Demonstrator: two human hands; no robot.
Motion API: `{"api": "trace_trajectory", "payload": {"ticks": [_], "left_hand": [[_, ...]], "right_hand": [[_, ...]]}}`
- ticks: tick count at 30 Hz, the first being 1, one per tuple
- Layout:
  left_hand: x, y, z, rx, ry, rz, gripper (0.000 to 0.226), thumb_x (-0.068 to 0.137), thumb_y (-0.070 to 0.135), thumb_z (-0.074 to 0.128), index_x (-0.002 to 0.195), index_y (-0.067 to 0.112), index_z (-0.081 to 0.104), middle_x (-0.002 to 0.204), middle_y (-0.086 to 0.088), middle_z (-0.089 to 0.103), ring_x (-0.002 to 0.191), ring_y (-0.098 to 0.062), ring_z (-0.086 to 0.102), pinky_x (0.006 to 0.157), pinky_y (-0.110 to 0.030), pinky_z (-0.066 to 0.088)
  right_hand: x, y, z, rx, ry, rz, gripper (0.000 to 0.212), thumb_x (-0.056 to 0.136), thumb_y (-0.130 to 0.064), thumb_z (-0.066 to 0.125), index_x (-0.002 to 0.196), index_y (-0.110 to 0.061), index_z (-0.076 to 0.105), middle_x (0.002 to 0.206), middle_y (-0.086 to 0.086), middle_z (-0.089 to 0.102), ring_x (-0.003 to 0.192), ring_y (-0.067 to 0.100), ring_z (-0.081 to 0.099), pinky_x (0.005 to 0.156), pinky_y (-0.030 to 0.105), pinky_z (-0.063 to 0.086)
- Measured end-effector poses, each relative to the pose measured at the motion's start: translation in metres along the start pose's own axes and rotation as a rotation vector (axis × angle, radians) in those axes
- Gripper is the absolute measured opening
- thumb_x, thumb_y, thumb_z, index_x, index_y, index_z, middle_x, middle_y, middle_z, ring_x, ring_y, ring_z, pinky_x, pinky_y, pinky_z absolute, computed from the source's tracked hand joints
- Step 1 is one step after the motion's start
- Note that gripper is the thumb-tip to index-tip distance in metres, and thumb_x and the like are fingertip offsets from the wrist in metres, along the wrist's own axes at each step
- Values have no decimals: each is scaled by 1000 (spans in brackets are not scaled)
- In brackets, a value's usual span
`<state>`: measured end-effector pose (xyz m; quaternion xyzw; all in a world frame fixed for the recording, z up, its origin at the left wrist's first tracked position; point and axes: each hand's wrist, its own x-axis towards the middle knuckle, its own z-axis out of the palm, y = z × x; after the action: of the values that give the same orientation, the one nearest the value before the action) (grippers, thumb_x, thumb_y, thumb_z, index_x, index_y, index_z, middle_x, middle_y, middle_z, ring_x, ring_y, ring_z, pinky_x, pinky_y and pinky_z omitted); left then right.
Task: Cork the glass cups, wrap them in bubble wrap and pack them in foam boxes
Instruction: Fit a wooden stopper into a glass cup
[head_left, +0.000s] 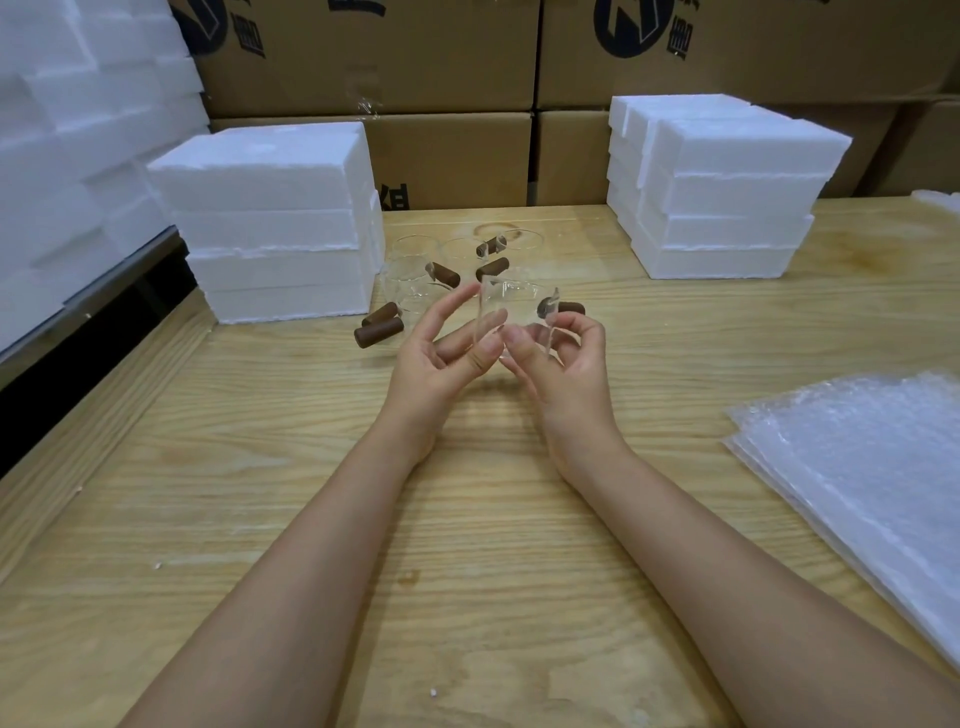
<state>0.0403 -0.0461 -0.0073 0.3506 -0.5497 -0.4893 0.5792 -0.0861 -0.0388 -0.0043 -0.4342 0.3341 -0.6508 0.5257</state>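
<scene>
Over the middle of the wooden worktop (322, 519) the person holds one clear glass cup (511, 312) up in the air, tilted, its rim leaning toward eleven o'clock. The right hand (566, 364) has it: thumb and curled fingers pinch the cup's lower part. The left hand (441, 353) is loose and spread, forefinger stretched up beside the rim and thumb laid against the cup's base, not closed round it. Just beyond, at twelve o'clock from the hands, the other cups (415, 260) stand clustered on the worktop, hard to count through the clear glass, with brown corks (379, 330) lying among and around them; one cork sits just behind the held cup. At ten o'clock stands a left stack of foam boxes (270, 223), at one o'clock a right stack of foam boxes (722, 187), well apart from each other. Sheets of bubble wrap (872, 467) lie piled at four o'clock, near the right forearm. Cardboard cartons (452, 57) wall the far side.
</scene>
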Motion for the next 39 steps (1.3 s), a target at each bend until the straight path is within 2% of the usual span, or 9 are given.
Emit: {"api": "trace_trajectory", "payload": {"ticks": [4, 6, 8, 14, 17, 21, 27, 34, 39], "left_hand": [[0, 4, 2, -19, 17, -4, 63, 75, 29, 80, 129, 33, 49, 110, -3, 73, 108, -16, 66, 91, -28, 52], [0, 5, 1, -18, 7, -10, 69, 71, 38, 81, 131, 34, 47, 109, -2, 73, 104, -15, 67, 91, -28, 52], [-1, 4, 1, -12, -6, -20, 64, 79, 31, 74, 135, 32, 44, 106, -2, 74, 102, -15, 68, 88, -26, 53], [-1, 4, 2, 23, -26, -24, 67, 74, 27, 68, 135, 36, 42, 107, 1, 73, 107, -14, 66, 91, -28, 53], [-1, 4, 3, 38, -16, -7, 67, 73, 26, 69, 133, 38, 41, 110, 4, 72, 114, -12, 63, 97, -33, 50], [-2, 4, 4, 50, 9, 16, 69, 73, 22, 69, 133, 39, 40, 112, 0, 69, 115, -10, 62, 92, -26, 52], [-2, 4, 6, 59, 34, 39, 67, 72, 20, 72, 128, 42, 44, 119, -6, 66, 118, -9, 59, 85, -16, 50], [-1, 0, 5, 96, 29, 60, 66, 72, 28, 75, 130, 44, 45, 111, -6, 71, 113, -18, 64, 87, -22, 52], [-2, 2, 3, 147, 3, 67, 72, 79, 31, 69, 141, 43, 33, 114, -9, 70, 115, -16, 63, 102, -35, 48]], "right_hand": [[0, -3, 0, 123, -12, 51, 56, 62, -33, 75, 105, -18, 43, 113, 20, 58, 87, 14, 69, 87, 31, 55], [1, -5, -2, 203, -37, 86, 55, 67, -33, 75, 109, -15, 44, 103, 13, 66, 89, 19, 68, 84, 31, 55], [2, -6, -3, 261, -71, 123, 52, 72, -35, 71, 111, -13, 45, 91, 3, 72, 88, 21, 68, 81, 31, 55], [3, -6, -1, 322, -100, 235, 23, 94, -29, 55, 110, -13, 52, 98, 2, 72, 92, 21, 69, 75, 27, 55], [4, -6, -2, 305, -99, 230, 28, 88, -33, 58, 108, -14, 55, 100, -2, 70, 96, 21, 65, 78, 26, 55], [3, -8, -1, 256, -120, 200, 41, 81, -40, 59, 113, -15, 56, 92, -13, 73, 91, 16, 66, 78, 24, 55], [1, -7, 0, 204, -64, 130, 54, 67, -32, 72, 112, -20, 46, 104, 10, 59, 87, 17, 69, 78, 25, 54], [4, -9, -5, 303, -69, 151, 43, 76, -27, 68, 112, -16, 48, 102, 10, 61, 90, 20, 66, 84, 28, 54], [6, -9, -6, 384, -64, 225, 40, 81, -35, 63, 112, -11, 55, 105, 15, 64, 91, 21, 68, 79, 27, 55]]}}
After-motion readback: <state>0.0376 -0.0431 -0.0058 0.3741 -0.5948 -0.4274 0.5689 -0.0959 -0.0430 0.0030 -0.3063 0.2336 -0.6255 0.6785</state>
